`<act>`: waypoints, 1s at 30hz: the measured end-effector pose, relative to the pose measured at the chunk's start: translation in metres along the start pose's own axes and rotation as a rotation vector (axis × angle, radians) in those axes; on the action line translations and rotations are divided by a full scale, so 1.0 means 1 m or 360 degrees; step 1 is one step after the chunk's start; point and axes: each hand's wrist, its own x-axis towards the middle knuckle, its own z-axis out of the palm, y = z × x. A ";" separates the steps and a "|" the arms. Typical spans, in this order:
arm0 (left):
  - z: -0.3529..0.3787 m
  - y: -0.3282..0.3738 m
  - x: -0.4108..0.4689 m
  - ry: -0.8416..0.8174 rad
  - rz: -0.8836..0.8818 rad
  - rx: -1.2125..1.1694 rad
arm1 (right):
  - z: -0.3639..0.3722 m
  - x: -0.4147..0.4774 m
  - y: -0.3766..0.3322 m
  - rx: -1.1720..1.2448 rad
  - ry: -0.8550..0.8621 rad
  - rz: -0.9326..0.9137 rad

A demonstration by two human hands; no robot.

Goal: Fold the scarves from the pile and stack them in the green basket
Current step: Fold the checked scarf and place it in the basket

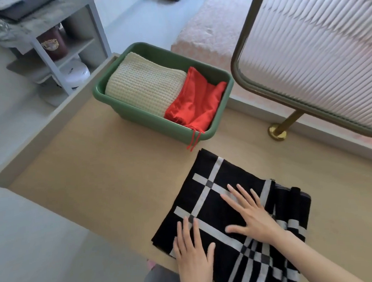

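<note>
A black scarf with white stripes (209,183) lies partly folded on the wooden table (91,172), near its front edge. My left hand (193,253) rests flat on the scarf's near left corner, fingers spread. My right hand (250,213) presses flat on the scarf's middle, fingers apart. Neither hand grips the cloth. The green basket (135,115) stands at the back of the table. In the basket lie a folded cream knitted scarf (144,86) on the left and a red scarf (197,103) on the right, its red tassel strings hanging over the near rim.
A ribbed translucent panel in a brass frame (318,45) stands at the right on a brass post (278,130). Left of the table is a grey shelf unit (44,51) with a dark red jar and a white appliance. A pink bed lies behind.
</note>
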 end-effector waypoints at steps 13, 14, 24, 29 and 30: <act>-0.037 -0.063 0.031 0.0372 -0.0366 -0.0527 | -0.061 0.132 -0.022 0.1121 0.0705 0.0649; -0.039 -0.063 0.031 0.0357 -0.0386 -0.0570 | -0.061 0.139 -0.020 0.1087 0.0713 0.0676; -0.047 -0.063 0.035 0.0283 -0.0414 -0.0685 | -0.065 0.148 -0.020 0.1056 0.0779 0.0554; -0.049 -0.068 0.037 0.0233 -0.0479 -0.0771 | -0.067 0.143 -0.023 0.1322 0.0895 0.0536; -0.049 -0.070 0.038 0.0226 -0.0486 -0.0782 | -0.066 0.144 -0.023 0.1327 0.0895 0.0533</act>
